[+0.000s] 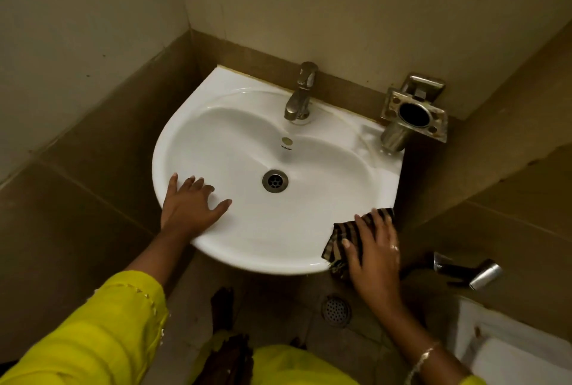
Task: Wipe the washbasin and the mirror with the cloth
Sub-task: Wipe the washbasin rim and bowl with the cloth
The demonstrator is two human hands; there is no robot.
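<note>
A white washbasin hangs in the corner of a tiled wall, with a metal tap at its back and a drain in the bowl. My left hand lies flat with spread fingers on the basin's front left rim and holds nothing. My right hand presses a dark brown checked cloth against the front right rim. Part of the cloth hangs over the edge under my palm. No mirror is in view.
A stained metal holder with a cup sits on the wall right of the tap. Lower right are a metal spray handle and a white fixture. A floor drain lies under the basin.
</note>
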